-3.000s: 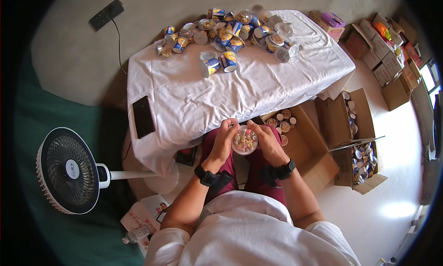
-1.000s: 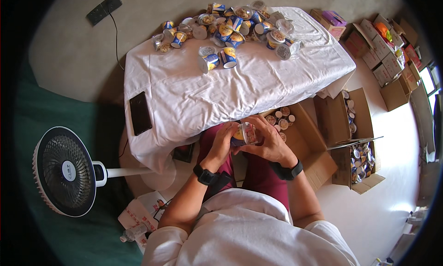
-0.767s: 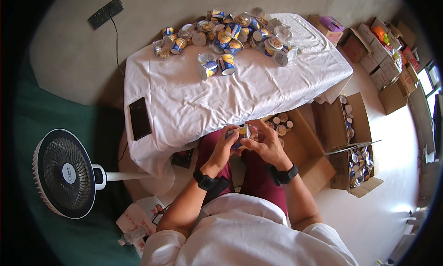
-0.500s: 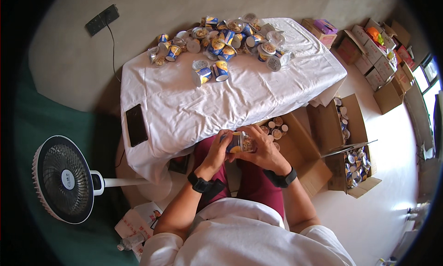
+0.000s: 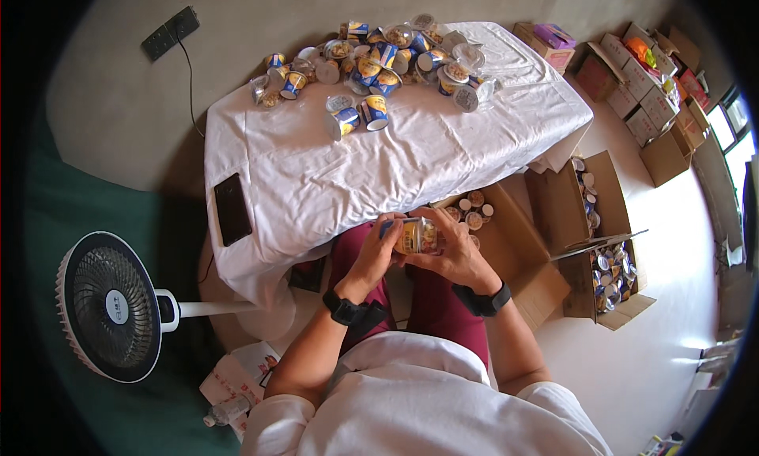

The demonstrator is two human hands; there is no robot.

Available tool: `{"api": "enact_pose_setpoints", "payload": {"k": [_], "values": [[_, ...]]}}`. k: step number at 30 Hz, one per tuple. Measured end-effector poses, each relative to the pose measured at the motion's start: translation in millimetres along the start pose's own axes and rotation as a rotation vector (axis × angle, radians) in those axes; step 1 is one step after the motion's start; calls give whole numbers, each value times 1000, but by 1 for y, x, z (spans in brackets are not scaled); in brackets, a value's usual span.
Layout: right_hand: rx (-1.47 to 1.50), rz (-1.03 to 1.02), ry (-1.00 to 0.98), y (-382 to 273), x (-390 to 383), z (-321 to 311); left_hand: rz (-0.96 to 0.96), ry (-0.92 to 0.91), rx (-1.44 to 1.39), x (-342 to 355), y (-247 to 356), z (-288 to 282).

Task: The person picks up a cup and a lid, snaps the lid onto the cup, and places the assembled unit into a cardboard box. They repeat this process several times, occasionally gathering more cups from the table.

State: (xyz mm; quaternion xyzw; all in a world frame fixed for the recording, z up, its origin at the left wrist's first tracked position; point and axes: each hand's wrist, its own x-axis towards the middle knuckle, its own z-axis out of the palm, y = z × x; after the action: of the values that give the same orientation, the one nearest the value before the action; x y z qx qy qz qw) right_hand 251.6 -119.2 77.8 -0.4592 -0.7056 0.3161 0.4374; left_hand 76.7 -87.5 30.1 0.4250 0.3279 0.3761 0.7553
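Note:
Above my lap, just off the table's near edge, both hands hold one blue and yellow snack cup (image 5: 410, 236) lying on its side. My left hand (image 5: 371, 258) wraps its blue base end. Around the clear plastic top, where brown and pale bits show, curl the fingers of my right hand (image 5: 458, 257). On the white-covered table (image 5: 395, 167), two similar cups stand apart from the rest, a left cup (image 5: 344, 124) and a right cup (image 5: 375, 113). Behind them lies a loose heap of such cups (image 5: 368, 70), some with clear domed tops.
An open cardboard box (image 5: 514, 246) with several cups stands right of my knees. Farther right, another open box (image 5: 613, 286) holds more cups. A black phone (image 5: 232, 209) lies at the table's left. A white fan (image 5: 111, 306) stands at left; stacked cartons (image 5: 640, 100) are at far right.
The cup has turned in my hands, so more of its yellow label faces up. Both hands sit slightly higher. The heap looks the same apart from a small shift of the whole view.

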Motion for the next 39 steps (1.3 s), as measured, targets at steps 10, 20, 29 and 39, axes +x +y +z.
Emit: {"api": "enact_pose_setpoints", "payload": {"k": [10, 20, 29, 39], "values": [[285, 191, 24, 2, -6, 9, 14, 37, 109, 0, -3, -1], [395, 426, -42, 7, -7, -1, 116, 66, 202, -5, -1, 8], [46, 119, -27, -4, -5, -2, 55, 29, -33, 0, -5, 5], [329, 131, 66, 10, -12, 9, 129, 74, 79, 7, -15, 1]]}}
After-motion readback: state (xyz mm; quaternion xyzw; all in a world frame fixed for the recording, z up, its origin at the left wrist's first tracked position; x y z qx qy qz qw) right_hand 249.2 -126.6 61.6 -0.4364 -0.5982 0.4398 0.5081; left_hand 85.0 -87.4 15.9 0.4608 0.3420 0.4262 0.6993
